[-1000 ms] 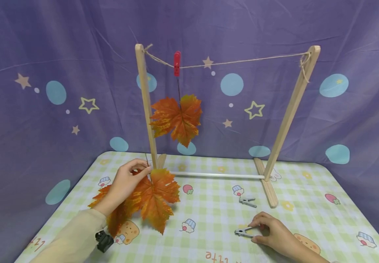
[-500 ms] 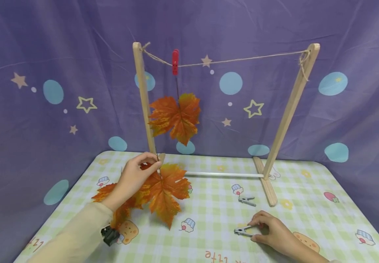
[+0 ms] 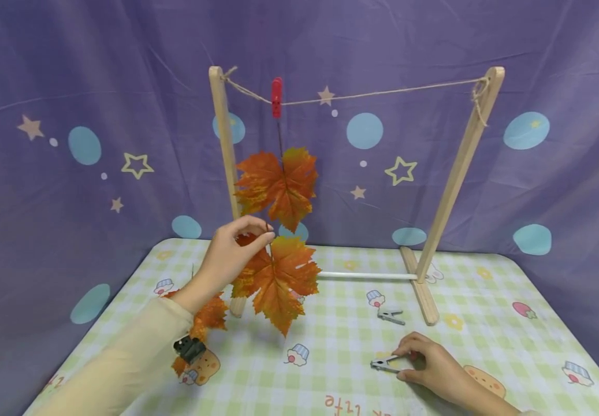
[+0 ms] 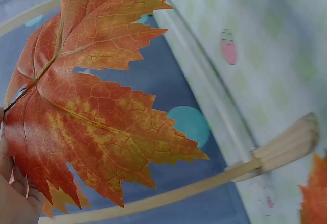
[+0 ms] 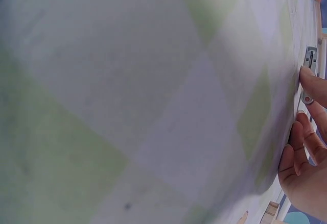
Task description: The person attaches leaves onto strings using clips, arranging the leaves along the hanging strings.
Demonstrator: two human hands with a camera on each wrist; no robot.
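My left hand (image 3: 230,252) pinches an orange jagged-edged leaf (image 3: 282,280) by its thin stem (image 3: 271,254); my right hand (image 3: 431,367) pinches a grey V-shaped clip (image 3: 379,364).

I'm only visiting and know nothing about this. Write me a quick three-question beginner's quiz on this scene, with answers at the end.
1. What colour is the peg clamped on the string?
2. True or false: the right grip pinches the peg.
3. What does the left grip hold? A) the string B) a leaf C) the peg

Key:
1. Red.
2. False: it pinches a grey clip.
3. B, by its stem.
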